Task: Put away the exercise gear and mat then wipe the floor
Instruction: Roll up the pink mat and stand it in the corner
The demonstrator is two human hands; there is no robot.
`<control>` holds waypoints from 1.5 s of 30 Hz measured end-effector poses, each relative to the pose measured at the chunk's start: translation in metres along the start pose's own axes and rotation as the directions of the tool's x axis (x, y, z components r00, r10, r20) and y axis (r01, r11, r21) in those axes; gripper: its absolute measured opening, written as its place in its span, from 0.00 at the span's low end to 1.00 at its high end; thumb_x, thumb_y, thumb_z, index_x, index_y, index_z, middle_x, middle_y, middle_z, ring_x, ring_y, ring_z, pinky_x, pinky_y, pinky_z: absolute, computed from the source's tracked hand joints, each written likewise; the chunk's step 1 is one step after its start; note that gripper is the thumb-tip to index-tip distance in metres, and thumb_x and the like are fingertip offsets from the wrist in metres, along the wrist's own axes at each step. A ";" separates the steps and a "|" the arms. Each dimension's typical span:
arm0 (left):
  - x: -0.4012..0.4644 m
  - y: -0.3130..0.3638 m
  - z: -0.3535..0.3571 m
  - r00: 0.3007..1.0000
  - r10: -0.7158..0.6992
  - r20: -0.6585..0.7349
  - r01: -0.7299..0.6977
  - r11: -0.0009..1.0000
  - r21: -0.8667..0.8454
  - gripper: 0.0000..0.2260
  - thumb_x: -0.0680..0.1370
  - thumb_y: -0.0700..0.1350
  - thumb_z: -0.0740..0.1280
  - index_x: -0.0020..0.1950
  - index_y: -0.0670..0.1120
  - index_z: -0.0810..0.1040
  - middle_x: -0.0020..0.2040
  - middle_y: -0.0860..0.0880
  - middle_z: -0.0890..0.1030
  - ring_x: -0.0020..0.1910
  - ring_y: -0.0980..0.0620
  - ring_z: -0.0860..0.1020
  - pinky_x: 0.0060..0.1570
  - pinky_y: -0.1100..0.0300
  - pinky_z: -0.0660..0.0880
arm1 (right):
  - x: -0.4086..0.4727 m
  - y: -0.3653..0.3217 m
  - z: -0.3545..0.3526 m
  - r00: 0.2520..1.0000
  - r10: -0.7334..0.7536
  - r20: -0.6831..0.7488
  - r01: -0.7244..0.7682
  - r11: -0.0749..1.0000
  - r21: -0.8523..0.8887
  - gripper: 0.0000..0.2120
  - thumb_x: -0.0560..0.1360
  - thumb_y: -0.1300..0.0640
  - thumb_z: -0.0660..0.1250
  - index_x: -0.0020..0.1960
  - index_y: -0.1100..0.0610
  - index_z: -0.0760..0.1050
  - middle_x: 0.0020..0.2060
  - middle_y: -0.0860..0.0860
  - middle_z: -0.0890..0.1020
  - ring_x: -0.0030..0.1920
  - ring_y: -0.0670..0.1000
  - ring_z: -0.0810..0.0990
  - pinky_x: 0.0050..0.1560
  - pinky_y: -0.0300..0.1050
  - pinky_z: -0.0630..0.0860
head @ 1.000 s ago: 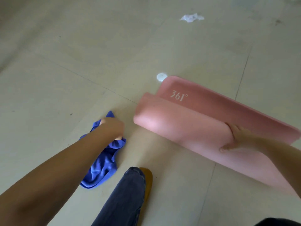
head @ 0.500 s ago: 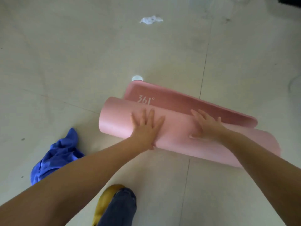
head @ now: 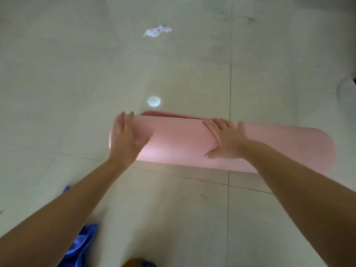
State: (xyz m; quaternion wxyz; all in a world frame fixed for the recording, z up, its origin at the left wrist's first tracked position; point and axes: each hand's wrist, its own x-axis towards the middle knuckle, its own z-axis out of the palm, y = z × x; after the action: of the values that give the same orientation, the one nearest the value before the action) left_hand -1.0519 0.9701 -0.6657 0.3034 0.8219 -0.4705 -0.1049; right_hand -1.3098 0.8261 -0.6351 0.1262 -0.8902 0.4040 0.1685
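Observation:
A pink exercise mat (head: 181, 143) lies rolled into a thick tube across the tiled floor, with only a thin strip of its loose end showing behind the roll. My left hand (head: 126, 138) wraps the roll's left end, fingers spread over the top. My right hand (head: 224, 140) presses flat on the middle of the roll, thumb low on the near side. A blue cloth (head: 81, 245) lies crumpled on the floor under my left forearm, partly hidden by it.
A small white round disc (head: 154, 101) lies just beyond the mat. Crumpled white paper (head: 157, 31) sits farther away. A white curved object (head: 346, 89) shows at the right edge. My shoe tip (head: 137, 263) is at the bottom.
My left hand left the blue cloth and came onto the mat. Both hands have rolled the mat away from me, covering the printed end; the left hand shifted to the roll's left end.

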 end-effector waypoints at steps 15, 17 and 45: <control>0.018 -0.039 -0.015 0.805 -0.407 0.432 0.585 0.422 -0.693 0.15 0.76 0.49 0.68 0.59 0.44 0.74 0.50 0.52 0.82 0.46 0.56 0.81 0.45 0.60 0.77 | 0.018 0.016 -0.022 1.000 0.021 0.021 -0.023 0.995 0.099 0.47 0.69 0.35 0.67 0.77 0.46 0.44 0.77 0.49 0.51 0.77 0.52 0.49 0.74 0.60 0.42; 0.010 -0.022 -0.035 0.813 -0.383 0.439 0.578 0.436 -0.690 0.20 0.71 0.52 0.73 0.58 0.44 0.76 0.50 0.51 0.83 0.48 0.55 0.82 0.44 0.61 0.79 | -0.007 0.013 -0.023 0.998 0.061 0.016 -0.063 0.988 0.139 0.45 0.72 0.35 0.64 0.78 0.48 0.43 0.77 0.48 0.49 0.77 0.51 0.45 0.75 0.60 0.41; -0.076 0.315 -0.331 0.706 0.604 0.369 -0.665 0.744 0.056 0.15 0.70 0.55 0.68 0.51 0.48 0.74 0.46 0.51 0.79 0.51 0.50 0.72 0.61 0.35 0.68 | -0.269 -0.125 -0.397 0.883 0.358 0.303 -0.417 0.304 0.857 0.40 0.72 0.40 0.68 0.75 0.47 0.51 0.65 0.48 0.71 0.62 0.52 0.74 0.59 0.49 0.75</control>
State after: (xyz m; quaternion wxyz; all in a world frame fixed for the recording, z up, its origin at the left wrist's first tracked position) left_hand -1.1643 1.0489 -0.2232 0.1605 0.6037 -0.7763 -0.0844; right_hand -1.3016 0.9454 -0.1544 0.5523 -0.5487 0.6270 -0.0269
